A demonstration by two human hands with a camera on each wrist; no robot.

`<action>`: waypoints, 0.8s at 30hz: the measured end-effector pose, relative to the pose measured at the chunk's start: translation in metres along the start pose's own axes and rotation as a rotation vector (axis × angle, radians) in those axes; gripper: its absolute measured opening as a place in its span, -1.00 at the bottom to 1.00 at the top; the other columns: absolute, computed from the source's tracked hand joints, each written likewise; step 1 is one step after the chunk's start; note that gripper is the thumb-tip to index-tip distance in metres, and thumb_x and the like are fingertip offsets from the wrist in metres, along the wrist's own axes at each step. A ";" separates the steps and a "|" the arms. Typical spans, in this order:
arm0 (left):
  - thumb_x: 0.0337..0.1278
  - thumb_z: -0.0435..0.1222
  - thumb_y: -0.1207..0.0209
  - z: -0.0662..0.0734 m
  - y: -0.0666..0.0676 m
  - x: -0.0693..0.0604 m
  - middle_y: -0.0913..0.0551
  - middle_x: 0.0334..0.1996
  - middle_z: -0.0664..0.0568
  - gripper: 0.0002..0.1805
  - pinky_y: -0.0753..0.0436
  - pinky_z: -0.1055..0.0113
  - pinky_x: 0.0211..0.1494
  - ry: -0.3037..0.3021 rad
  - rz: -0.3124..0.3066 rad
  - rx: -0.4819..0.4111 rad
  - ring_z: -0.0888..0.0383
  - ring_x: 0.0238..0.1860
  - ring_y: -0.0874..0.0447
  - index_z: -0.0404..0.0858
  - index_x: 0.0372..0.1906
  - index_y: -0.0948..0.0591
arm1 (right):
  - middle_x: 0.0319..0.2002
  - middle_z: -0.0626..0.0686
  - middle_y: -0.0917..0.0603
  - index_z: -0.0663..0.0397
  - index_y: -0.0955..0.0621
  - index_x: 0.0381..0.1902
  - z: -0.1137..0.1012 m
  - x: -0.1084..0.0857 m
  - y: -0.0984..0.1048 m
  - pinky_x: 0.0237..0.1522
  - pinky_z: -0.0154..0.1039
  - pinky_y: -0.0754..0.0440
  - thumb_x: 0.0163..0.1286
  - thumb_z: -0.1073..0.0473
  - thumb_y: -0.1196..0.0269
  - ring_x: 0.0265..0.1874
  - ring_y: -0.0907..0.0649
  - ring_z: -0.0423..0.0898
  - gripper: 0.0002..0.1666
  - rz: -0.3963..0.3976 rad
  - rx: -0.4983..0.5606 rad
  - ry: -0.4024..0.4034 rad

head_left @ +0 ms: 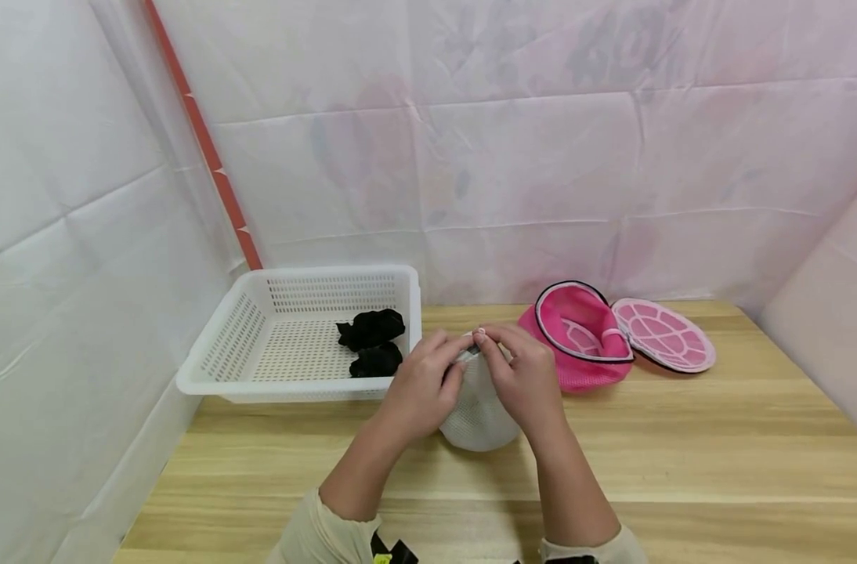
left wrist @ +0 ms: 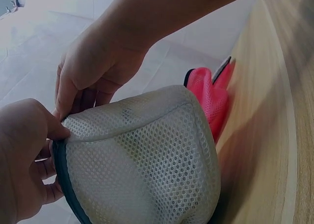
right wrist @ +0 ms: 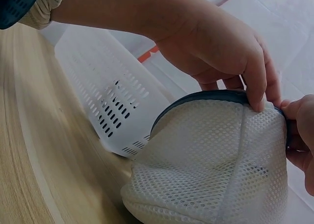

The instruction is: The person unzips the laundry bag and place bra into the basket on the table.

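Both hands are at the top edge of a white mesh laundry bag (head_left: 479, 415) with a dark zipper rim, raised just in front of me. My left hand (head_left: 420, 382) pinches the rim between thumb and fingers. Close beside it, my right hand (head_left: 529, 377) pinches the same rim, the fingertips of both nearly meeting. In the right wrist view the bag's mesh side (right wrist: 206, 155) hangs below the left hand (right wrist: 221, 47). The left wrist view shows the right hand (left wrist: 103, 62) at the seam end. What lies inside the bag is hidden.
A white perforated basket (head_left: 210, 376) stands at the back left, holding two black cloth bundles (head_left: 374, 327) on its right side. Behind my right hand sits an unzipped pink mesh laundry bag (head_left: 591, 376), its round lid (head_left: 668, 335) folded out to the right on the wooden table (head_left: 682, 454).
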State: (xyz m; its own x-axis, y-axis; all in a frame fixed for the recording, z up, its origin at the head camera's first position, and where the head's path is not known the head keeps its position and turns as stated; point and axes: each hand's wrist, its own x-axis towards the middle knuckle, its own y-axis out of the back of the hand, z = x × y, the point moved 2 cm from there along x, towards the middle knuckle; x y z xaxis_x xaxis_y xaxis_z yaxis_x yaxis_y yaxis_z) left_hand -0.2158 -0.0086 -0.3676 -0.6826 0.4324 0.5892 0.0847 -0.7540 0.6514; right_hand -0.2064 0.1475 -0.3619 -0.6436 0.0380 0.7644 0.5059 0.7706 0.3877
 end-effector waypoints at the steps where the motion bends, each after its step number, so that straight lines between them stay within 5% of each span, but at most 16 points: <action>1: 0.27 -0.41 -0.13 0.000 0.000 0.000 -0.59 -0.17 0.09 -0.61 -0.52 0.39 -0.24 0.000 0.004 -0.005 0.21 -0.25 -0.47 -0.19 0.18 -0.62 | -0.29 0.06 -0.78 0.20 -0.76 -0.30 0.000 0.000 0.000 -0.05 -0.60 -0.54 0.24 0.31 -0.38 -0.23 -0.75 -0.08 -0.92 0.002 0.001 0.000; 11: 0.25 -0.29 -0.24 0.000 0.001 0.001 -0.60 -0.24 0.08 -0.71 -0.52 0.48 -0.37 0.047 0.078 -0.073 0.29 -0.37 -0.45 -0.21 0.06 -0.69 | -0.29 0.02 -0.78 0.15 -0.77 -0.27 -0.003 0.001 -0.001 -0.12 -0.61 -0.56 0.22 0.30 -0.40 -0.25 -0.75 -0.12 -0.89 -0.006 -0.016 0.008; 18: 0.24 -0.32 -0.26 -0.001 0.001 0.002 -0.62 -0.30 0.06 -0.80 -0.55 0.48 -0.31 0.044 0.134 -0.093 0.25 -0.33 -0.52 -0.27 -0.08 -0.73 | -0.30 0.00 -0.77 0.14 -0.77 -0.29 -0.007 0.001 -0.006 -0.19 -0.35 -0.67 0.18 0.33 -0.42 -0.27 -0.74 -0.13 -0.88 -0.022 -0.045 0.092; 24: 0.19 -0.38 -0.28 -0.002 0.000 0.002 -0.63 -0.32 0.05 -0.83 -0.55 0.50 -0.32 0.010 0.175 -0.080 0.26 -0.35 -0.54 -0.30 -0.13 -0.73 | -0.29 0.04 -0.78 0.19 -0.77 -0.29 -0.007 0.000 -0.007 -0.14 -0.34 -0.68 0.18 0.35 -0.41 -0.25 -0.75 -0.10 -0.88 -0.013 -0.023 0.089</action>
State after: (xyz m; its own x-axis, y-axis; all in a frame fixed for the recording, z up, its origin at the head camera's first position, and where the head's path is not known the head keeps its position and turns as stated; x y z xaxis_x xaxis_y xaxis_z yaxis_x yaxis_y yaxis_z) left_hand -0.2183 -0.0081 -0.3675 -0.6695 0.2869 0.6852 0.1451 -0.8542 0.4994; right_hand -0.2058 0.1378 -0.3608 -0.5976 -0.0293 0.8012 0.5115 0.7556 0.4092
